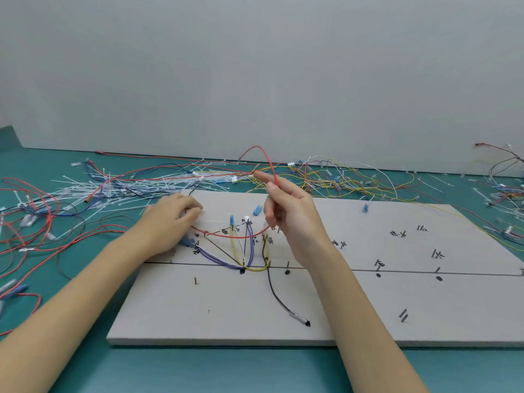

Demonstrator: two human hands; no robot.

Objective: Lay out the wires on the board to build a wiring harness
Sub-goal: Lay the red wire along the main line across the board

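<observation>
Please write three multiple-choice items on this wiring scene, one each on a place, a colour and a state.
1. Where does the black wire with the dark tip end?
A. on the near half of the board
B. on the green table
C. in the left hand

2. What colour is the wire held by the right hand?
A. yellow
B. red
C. white

3. What is the left hand doing?
A. hanging off the table
B. lifted high in the air
C. resting on the board's far left corner

Answers: 1 A, its tip lies on the board's near part. 2 B, a red loop rises from the pinching fingers. 3 C, it lies on the board by the red wire's end.
</observation>
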